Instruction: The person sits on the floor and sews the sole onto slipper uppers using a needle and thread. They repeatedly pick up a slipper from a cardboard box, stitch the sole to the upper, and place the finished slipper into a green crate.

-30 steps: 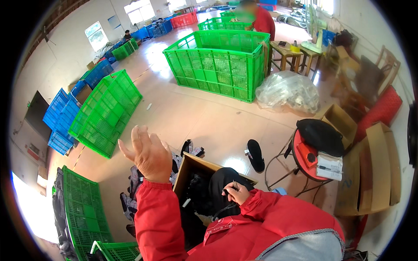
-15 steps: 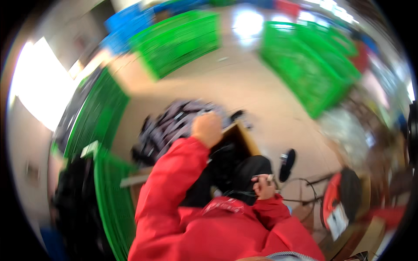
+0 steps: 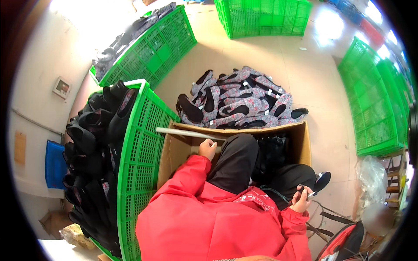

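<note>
Red jacket sleeves come up from six o'clock, and black trousers cover the person's knees, which lean over an open brown cardboard box [image 3: 178,150] at the centre. The left hand [image 3: 208,149] is curled shut on the box's near flap, just under a long pale strip [image 3: 187,133] that lies across the box's ten o'clock corner; whether the hand actually touches that strip cannot be told. The right hand [image 3: 302,199], at four o'clock, is clenched around a small dark tool with a pale tip [image 3: 310,194], held above the right knee. A black slipper [image 3: 323,180] lies on the floor just beside that hand.

Touching the box at nine o'clock stands a green plastic lattice crate [image 3: 139,174], filled with dark slippers. Beyond the box, at twelve o'clock, a heap of grey floral slippers with black insoles [image 3: 241,102] lies on the tan floor, right against the box's far wall. Farther out, a second green crate [image 3: 152,50] with grey cloth sits at eleven o'clock, another green crate [image 3: 265,17] at twelve, and stacked green crates [image 3: 374,100] at two o'clock.
</note>
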The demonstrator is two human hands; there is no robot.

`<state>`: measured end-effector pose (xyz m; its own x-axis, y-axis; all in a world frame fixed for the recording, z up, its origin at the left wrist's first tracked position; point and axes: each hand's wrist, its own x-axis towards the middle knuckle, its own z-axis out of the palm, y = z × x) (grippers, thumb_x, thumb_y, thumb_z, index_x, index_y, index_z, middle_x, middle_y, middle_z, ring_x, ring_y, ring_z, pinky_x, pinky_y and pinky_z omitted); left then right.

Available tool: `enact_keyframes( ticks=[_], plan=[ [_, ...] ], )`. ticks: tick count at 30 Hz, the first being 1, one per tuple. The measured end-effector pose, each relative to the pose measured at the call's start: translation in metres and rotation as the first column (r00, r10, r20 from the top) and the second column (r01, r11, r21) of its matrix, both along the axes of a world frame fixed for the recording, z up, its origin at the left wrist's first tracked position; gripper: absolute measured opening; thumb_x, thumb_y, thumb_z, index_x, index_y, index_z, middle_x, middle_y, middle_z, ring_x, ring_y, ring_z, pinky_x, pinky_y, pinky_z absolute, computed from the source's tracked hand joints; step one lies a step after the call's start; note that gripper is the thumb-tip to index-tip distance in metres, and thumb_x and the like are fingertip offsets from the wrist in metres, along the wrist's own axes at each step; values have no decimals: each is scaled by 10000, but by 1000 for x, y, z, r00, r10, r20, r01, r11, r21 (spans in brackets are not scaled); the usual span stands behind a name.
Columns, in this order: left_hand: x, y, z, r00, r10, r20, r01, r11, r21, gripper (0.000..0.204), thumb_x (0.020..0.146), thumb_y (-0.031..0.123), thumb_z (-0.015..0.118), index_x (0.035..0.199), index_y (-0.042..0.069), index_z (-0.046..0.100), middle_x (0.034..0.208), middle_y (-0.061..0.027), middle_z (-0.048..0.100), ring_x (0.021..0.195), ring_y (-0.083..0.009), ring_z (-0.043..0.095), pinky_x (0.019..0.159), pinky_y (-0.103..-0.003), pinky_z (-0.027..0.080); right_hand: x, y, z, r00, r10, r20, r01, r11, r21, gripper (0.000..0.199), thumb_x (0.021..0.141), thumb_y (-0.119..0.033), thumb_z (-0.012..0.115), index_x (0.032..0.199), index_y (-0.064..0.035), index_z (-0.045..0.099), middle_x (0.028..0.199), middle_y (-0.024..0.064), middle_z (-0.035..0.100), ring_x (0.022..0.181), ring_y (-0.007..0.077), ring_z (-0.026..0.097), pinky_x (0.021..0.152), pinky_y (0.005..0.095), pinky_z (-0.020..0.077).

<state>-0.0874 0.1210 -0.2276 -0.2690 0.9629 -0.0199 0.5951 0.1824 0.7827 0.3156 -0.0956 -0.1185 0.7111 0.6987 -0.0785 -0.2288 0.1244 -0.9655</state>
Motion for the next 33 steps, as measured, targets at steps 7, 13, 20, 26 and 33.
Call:
enact_keyframes(
  ticks=[7, 13, 20, 26, 33],
  plan=[
    [13, -9, 4, 980, -177, -90, 180, 983, 30, 215, 817, 215, 695, 775, 28, 597, 728, -157, 620, 705, -329, 621, 643, -418, 487, -5, 8, 7, 1000, -21, 5, 22, 998, -59, 168, 976, -190, 518, 1036, -35, 539, 904, 115, 644, 406, 65, 403, 340, 186, 248],
    [3, 76, 75, 793, -272, -546, 500, 802, 327, 149, 757, 130, 691, 714, 68, 563, 751, -116, 583, 768, -331, 585, 693, -434, 476, -8, 14, 13, 998, -26, 51, 33, 988, -151, 210, 967, -230, 529, 994, -29, 582, 882, 80, 634, 434, 59, 434, 337, 183, 275],
    [-86, 203, -17, 883, 135, -450, -293, 907, -303, 431, 680, 325, 748, 974, 13, 707, 1036, -208, 680, 1022, -344, 650, 897, -427, 508, -9, 28, 6, 998, 5, 67, 8, 983, -185, 188, 953, -215, 532, 967, -33, 575, 876, 77, 629, 415, 57, 408, 338, 190, 275],
    [-121, 228, -49, 947, 236, -219, -321, 661, -678, 474, 700, 341, 734, 1037, 9, 700, 1038, -238, 688, 994, -344, 674, 879, -433, 519, -12, 28, 8, 997, -20, 80, 40, 967, -250, 178, 954, -213, 526, 960, -38, 558, 852, 60, 610, 414, 58, 406, 336, 190, 276],
    [-128, 241, -72, 923, 323, -210, -378, 657, -653, 475, 702, 345, 731, 1034, 8, 699, 1019, -241, 690, 980, -347, 677, 870, -439, 521, -16, 37, 4, 994, -52, 100, 76, 965, -252, 160, 954, -201, 518, 981, -46, 547, 866, 77, 616, 429, 63, 423, 330, 187, 286]
  ],
)
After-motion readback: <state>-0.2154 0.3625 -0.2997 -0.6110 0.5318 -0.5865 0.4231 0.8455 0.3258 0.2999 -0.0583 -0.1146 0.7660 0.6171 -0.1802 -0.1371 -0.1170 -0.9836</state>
